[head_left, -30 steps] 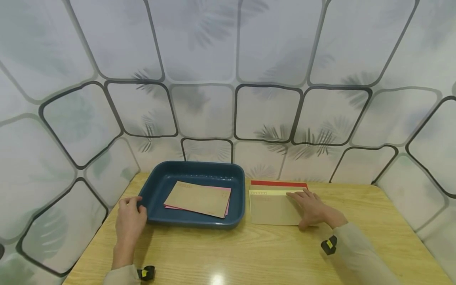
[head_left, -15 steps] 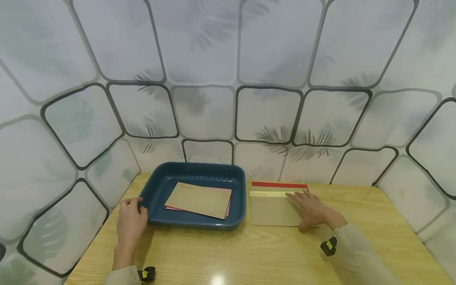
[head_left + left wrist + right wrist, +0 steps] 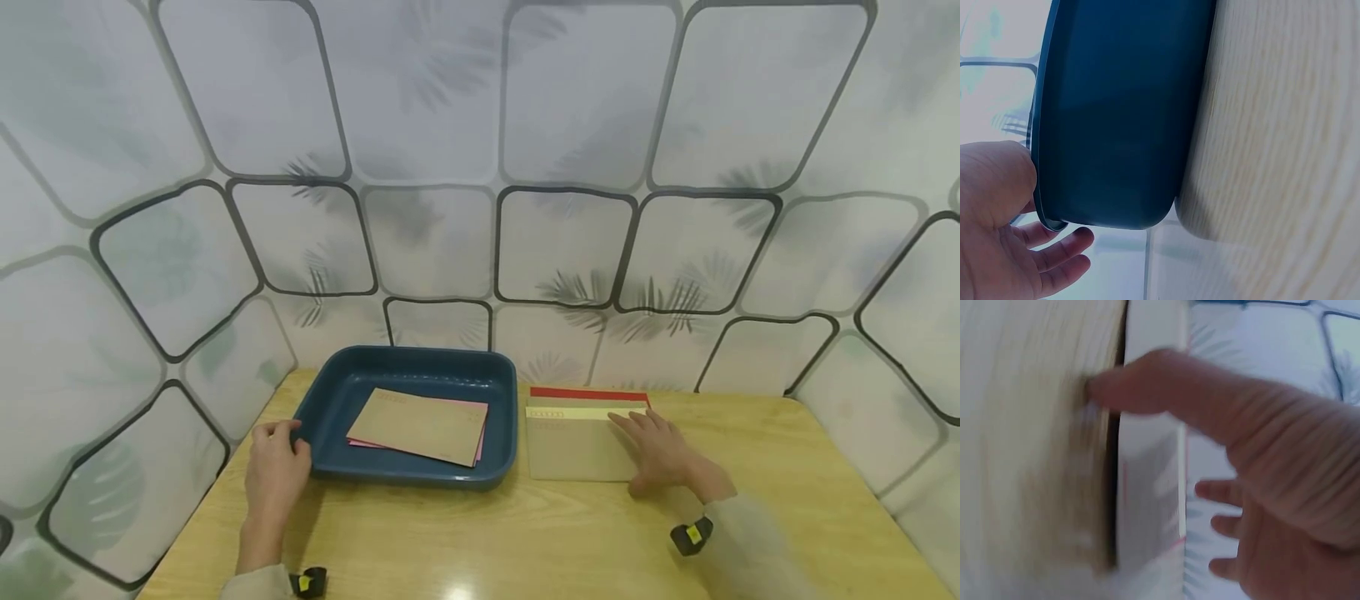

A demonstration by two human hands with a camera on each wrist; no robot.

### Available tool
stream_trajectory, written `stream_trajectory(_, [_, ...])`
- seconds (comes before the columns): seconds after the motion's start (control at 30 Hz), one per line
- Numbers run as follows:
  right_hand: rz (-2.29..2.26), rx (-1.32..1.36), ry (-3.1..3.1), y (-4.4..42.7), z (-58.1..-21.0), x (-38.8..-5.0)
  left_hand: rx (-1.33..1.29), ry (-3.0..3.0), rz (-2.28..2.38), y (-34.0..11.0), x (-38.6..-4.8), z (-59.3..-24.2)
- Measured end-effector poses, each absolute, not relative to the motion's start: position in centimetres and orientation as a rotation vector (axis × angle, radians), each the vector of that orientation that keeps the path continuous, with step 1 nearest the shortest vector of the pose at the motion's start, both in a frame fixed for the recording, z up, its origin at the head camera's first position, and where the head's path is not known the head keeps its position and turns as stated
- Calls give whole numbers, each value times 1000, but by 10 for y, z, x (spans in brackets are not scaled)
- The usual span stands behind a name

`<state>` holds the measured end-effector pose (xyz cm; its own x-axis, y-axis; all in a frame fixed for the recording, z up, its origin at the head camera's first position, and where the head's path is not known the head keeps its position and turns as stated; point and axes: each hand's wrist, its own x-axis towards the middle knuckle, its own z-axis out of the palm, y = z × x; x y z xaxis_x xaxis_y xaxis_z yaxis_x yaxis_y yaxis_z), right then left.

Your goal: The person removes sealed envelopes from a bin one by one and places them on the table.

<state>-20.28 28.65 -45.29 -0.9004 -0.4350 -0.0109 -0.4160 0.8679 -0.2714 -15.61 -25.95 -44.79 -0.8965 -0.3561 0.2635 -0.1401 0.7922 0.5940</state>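
Kraft-brown envelopes (image 3: 577,454) lie overlapped at the right, with pale yellow and red strips along their far edge. My right hand (image 3: 663,454) is over their right end, fingers spread and thumb at the near edge. In the blurred right wrist view the thumb (image 3: 1141,387) crosses the envelope edge toward the tabletop. On the left, a dark blue plastic tray (image 3: 405,477) holds a stack of envelopes (image 3: 420,425), brown on top with pink edges below. My left hand (image 3: 276,467) holds the tray's left rim; in the left wrist view several fingers (image 3: 1063,250) show beyond its corner.
Both tray and envelopes rest on a light wood table (image 3: 480,533). Patterned wall covering (image 3: 570,242) rises behind the table and along both sides. A narrow strip of tabletop separates the tray from the loose envelopes.
The head view has tipped up slightly. My right hand has shifted a little to the right over the envelopes. The left hand and the tray stay in place.
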Motion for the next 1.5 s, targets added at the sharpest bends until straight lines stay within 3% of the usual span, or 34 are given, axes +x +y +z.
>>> stream_trajectory(0.37, [-665,-385,3094,272,-466,-175,354,-2619,-812,-258,-158,-450])
stream_trajectory(0.63, [-702,-331,3060,269,-462,-167,322,-2612,-762,-260,-157,-450])
stream_trajectory(0.87, [-746,-452,3144,268,-466,-173,365,-2611,-831,-259,-154,-445])
stream_trajectory(1.27, [-1250,-189,2994,235,-455,-181,635,-2295,-1152,-247,-158,-452])
stream_trajectory(1.5, [-1391,-126,2957,222,-451,-186,593,-2271,-1107,-244,-162,-447])
